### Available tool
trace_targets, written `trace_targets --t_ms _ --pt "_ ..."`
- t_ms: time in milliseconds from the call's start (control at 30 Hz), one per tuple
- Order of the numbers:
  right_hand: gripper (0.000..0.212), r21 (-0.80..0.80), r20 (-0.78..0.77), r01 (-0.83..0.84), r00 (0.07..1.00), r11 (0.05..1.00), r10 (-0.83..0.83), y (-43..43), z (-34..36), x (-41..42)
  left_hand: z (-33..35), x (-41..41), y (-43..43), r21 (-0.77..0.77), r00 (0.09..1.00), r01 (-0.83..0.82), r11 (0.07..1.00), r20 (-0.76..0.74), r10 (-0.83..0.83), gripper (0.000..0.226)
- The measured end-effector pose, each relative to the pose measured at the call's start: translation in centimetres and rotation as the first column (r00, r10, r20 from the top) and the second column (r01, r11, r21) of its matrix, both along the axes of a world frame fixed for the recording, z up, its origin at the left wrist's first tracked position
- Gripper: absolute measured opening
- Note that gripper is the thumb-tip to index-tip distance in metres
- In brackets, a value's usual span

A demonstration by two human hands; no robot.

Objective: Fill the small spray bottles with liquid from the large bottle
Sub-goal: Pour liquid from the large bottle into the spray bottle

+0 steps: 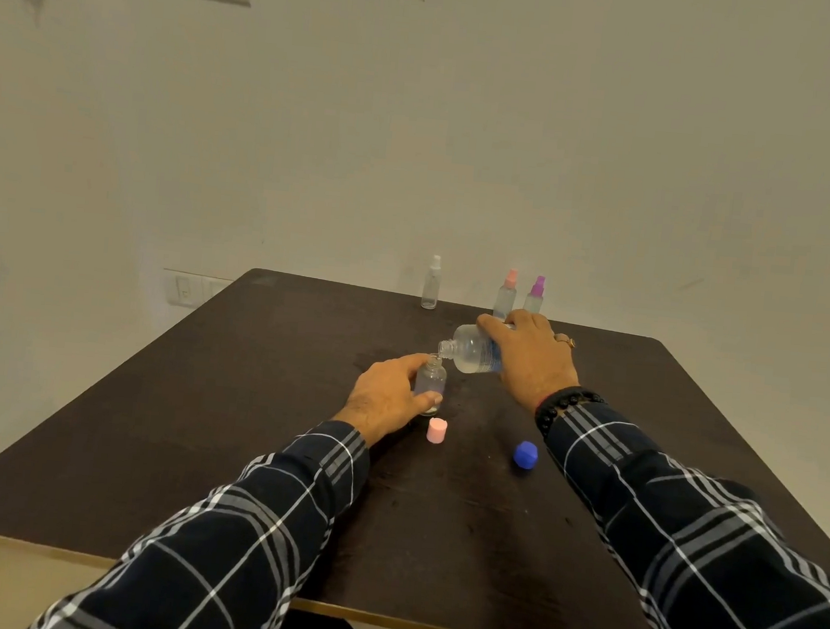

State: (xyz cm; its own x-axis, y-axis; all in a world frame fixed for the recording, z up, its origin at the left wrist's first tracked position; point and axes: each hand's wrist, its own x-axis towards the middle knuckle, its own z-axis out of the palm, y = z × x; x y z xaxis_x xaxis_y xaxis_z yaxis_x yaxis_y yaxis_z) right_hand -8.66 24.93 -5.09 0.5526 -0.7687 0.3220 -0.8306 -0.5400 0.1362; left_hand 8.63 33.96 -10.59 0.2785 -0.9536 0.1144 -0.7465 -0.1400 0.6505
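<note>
My left hand [388,393] grips a small clear bottle [431,380] that stands upright and uncapped on the dark table [255,400]. My right hand [529,357] holds the large clear bottle [472,350] tipped on its side, its open neck right over the small bottle's mouth. A pink cap [436,430] lies just in front of the small bottle. A blue cap [525,455] lies to its right. Three small spray bottles stand at the table's far edge: one with a white top [431,283], one with a pink top [506,294], one with a purple top [535,295].
The table's far edge meets a pale wall. A wall switch plate [185,288] shows left of the table. The near edge of the table runs across the bottom, over my knees.
</note>
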Motion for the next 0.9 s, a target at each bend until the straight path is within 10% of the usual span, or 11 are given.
trace_targets --t_ms 900 --pt "0.071 0.242 0.247 -0.021 0.968 0.97 -0.041 0.0 -2.4 -0.2 -0.1 0.1 -0.1 0.006 1.0 -0.01 1.0 0.017 0.01 0.066"
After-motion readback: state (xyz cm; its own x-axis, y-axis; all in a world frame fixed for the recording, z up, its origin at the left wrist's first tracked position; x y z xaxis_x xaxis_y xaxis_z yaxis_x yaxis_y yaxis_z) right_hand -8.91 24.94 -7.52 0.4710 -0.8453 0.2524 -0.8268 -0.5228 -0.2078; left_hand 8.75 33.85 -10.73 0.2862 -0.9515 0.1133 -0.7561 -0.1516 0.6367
